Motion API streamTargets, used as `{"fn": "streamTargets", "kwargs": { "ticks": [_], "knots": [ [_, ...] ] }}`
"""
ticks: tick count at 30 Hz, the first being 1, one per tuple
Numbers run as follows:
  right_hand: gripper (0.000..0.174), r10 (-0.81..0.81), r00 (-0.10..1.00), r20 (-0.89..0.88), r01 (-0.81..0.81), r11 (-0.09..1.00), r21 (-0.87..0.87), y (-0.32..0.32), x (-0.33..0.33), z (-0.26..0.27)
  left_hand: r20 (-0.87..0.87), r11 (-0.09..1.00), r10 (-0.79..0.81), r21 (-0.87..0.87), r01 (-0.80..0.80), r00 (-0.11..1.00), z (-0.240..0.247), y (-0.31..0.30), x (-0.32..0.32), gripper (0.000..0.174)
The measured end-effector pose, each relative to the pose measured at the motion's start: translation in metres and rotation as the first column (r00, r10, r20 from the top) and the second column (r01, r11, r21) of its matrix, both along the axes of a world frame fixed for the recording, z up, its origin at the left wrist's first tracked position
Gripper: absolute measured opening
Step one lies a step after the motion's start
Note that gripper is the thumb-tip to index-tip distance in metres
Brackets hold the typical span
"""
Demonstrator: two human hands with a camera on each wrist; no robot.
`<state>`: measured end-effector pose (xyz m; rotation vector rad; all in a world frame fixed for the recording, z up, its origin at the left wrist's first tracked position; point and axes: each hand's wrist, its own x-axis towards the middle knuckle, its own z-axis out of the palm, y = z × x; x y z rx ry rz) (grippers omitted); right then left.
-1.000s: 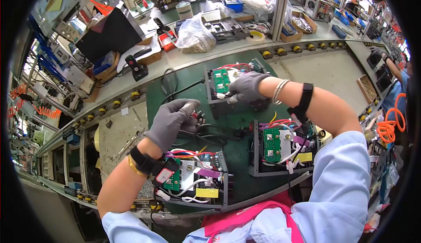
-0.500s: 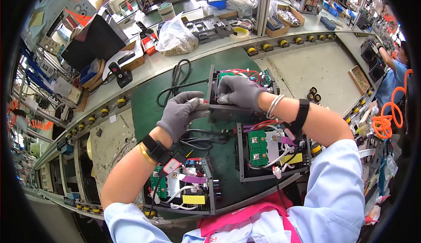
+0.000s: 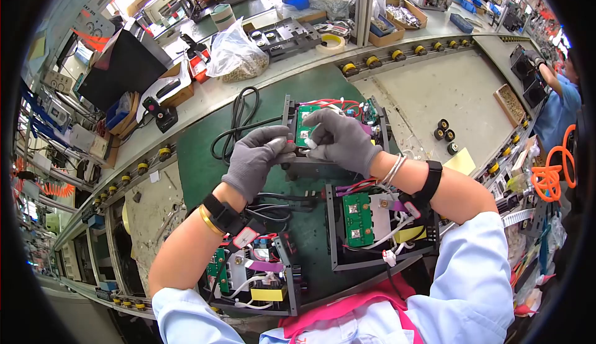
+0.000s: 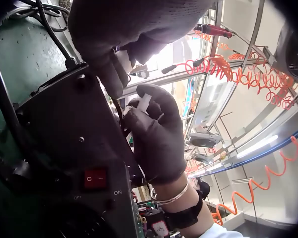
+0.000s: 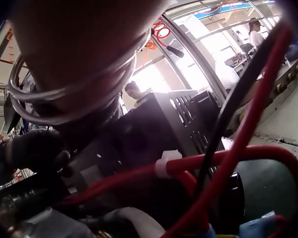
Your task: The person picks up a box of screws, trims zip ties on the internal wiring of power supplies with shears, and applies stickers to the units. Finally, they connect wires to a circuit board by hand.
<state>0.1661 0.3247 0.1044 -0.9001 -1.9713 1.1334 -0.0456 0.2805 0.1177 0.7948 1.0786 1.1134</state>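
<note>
Both hands wear grey gloves and meet at the front left corner of the far open metal case [image 3: 316, 169]. The left hand [image 3: 253, 162] pinches a small reddish and whitish part [image 3: 290, 141] between thumb and fingertips. Just to its right, the right hand [image 3: 345, 142] pinches a white connector [image 3: 310, 142] over the case, beside the green circuit board [image 3: 304, 122]. In the left wrist view the white connector [image 4: 144, 102] stands up from the right hand's fingers, and the case side carries a red switch [image 4: 95, 178]. Red wires [image 5: 228, 176] cross the right wrist view.
Two more open cases with green boards [image 3: 358, 220] [image 3: 217, 269] stand nearer the body. Black cable [image 3: 236, 123] lies coiled left of the far case, with more cable [image 3: 273, 207] between the cases. Behind are a bag of small parts [image 3: 239, 55] and tape [image 3: 331, 44]. Another person [image 3: 560, 105] is at far right.
The right hand has gone from over the board to the case's front left corner, then lifted slightly with the white connector. The left hand has come close to it. The head view has shifted.
</note>
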Motion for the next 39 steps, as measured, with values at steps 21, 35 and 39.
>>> {"fn": "streamTargets", "kwargs": {
  "ticks": [21,35,39],
  "knots": [
    [0.023,0.075,0.989,-0.127,-0.064,0.994,0.087,0.003,0.001,-0.016,-0.330,0.953,-0.169,0.184,0.239,0.929,0.002,-0.004,0.005,0.032],
    [0.030,0.006,1.000,-0.006,-0.004,0.956,0.294,-0.001,-0.002,-0.012,-0.365,0.931,-0.270,0.136,0.338,0.891,0.003,0.003,-0.001,0.025],
    [0.031,0.041,0.999,0.018,-0.045,0.944,0.327,-0.001,-0.003,-0.014,-0.376,0.940,-0.261,0.111,0.323,0.889,0.003,0.004,0.000,0.024]
  ]
}}
